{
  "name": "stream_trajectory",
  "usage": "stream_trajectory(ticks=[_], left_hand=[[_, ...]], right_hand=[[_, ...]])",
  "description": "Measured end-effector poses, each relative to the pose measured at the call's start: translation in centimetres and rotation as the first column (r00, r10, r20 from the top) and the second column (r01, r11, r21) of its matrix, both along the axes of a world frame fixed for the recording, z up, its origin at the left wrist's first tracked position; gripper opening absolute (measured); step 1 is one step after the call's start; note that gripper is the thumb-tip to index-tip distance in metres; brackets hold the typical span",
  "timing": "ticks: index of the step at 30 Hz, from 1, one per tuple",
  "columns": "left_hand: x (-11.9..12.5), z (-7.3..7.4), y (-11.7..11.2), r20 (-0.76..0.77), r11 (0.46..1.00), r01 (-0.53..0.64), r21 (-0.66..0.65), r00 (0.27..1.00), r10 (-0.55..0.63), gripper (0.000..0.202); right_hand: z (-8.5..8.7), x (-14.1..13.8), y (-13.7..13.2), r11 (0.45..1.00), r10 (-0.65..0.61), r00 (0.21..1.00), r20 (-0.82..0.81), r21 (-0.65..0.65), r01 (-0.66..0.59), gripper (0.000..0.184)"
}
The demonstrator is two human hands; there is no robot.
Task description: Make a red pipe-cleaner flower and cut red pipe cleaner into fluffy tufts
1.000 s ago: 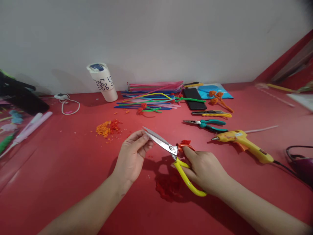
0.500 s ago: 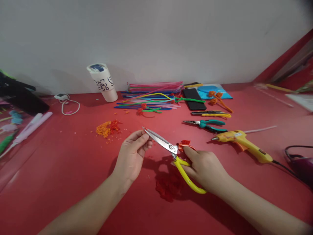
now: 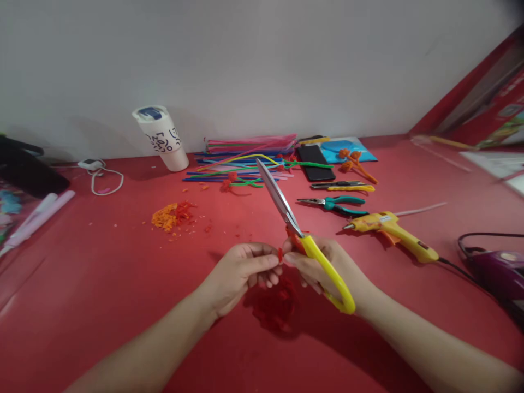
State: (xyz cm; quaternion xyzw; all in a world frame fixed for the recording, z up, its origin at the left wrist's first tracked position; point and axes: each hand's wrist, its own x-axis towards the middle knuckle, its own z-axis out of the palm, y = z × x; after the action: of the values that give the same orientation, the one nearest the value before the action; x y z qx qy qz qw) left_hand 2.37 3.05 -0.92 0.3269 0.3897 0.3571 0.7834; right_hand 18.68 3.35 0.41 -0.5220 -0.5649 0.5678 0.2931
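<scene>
Between the thumb and fingers of my left hand (image 3: 248, 267) is a small red piece (image 3: 280, 255), too small to name more exactly. My right hand (image 3: 327, 267) is closed around yellow-handled scissors (image 3: 282, 199), whose blades lie together and point up and away. The right thumb and fingertip come right up to the red piece; whether they touch it I cannot tell. Below the hands lies a heap of red fuzzy pieces (image 3: 276, 308), partly in shadow. Orange clippings (image 3: 164, 217) and red clippings (image 3: 185, 212) are piled farther left on the red table.
At the back are a white tumbler (image 3: 161, 139), a bundle of pipe cleaners (image 3: 241, 158) and a black phone (image 3: 316, 164). To the right lie a cutter (image 3: 344, 186), pliers (image 3: 331, 203), a yellow glue gun (image 3: 393, 229) and orange pipe-cleaner flowers (image 3: 352, 159). A pink hair straightener (image 3: 45, 218) is left.
The scissors have swung away from my left fingertips and now point upward. My left hand has moved right and nearer, so both hands' fingertips meet around the red piece.
</scene>
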Motion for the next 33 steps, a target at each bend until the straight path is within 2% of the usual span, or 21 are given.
stream_trajectory(ticks=[5,11,14,17,20,23,28,33], left_hand=[[0.1,0.2,-0.2,-0.031,0.999,0.036,-0.008,0.999,-0.036,0.009],[0.7,0.6,-0.4,-0.203,0.989,-0.065,0.131,0.975,0.091,0.01],[0.7,0.7,-0.4,-0.242,0.986,-0.088,0.139,0.963,0.12,0.007],[0.3,0.6,0.0,-0.177,0.964,-0.208,0.168,0.955,0.237,0.004],[-0.4,0.5,0.6,-0.027,0.892,-0.416,0.179,0.904,0.427,0.006],[-1.1,0.5,1.1,0.084,0.833,-0.532,0.155,0.847,0.525,0.009],[-1.6,0.6,1.2,0.151,0.811,-0.557,0.178,0.83,0.537,0.005],[-1.7,0.5,1.2,0.214,0.804,-0.569,0.176,0.819,0.533,0.005]], right_hand=[[-0.1,0.2,0.0,0.999,0.003,1.0,-0.018,-0.035,-0.003,0.012],[0.1,0.0,-0.3,0.999,0.028,1.0,0.014,0.026,-0.028,0.009],[0.1,0.0,-0.2,0.99,0.034,0.997,0.07,0.134,-0.043,0.014],[-0.2,0.5,0.2,0.952,0.025,0.972,0.234,0.29,-0.095,0.023],[-0.5,1.3,0.5,0.894,-0.012,0.869,0.494,0.394,-0.212,0.03],[-0.9,1.5,0.5,0.851,-0.065,0.728,0.682,0.419,-0.317,0.031],[-1.1,1.3,0.4,0.809,-0.07,0.575,0.815,0.383,-0.445,0.036],[-1.4,1.5,0.1,0.768,-0.069,0.518,0.853,0.376,-0.518,0.034]])
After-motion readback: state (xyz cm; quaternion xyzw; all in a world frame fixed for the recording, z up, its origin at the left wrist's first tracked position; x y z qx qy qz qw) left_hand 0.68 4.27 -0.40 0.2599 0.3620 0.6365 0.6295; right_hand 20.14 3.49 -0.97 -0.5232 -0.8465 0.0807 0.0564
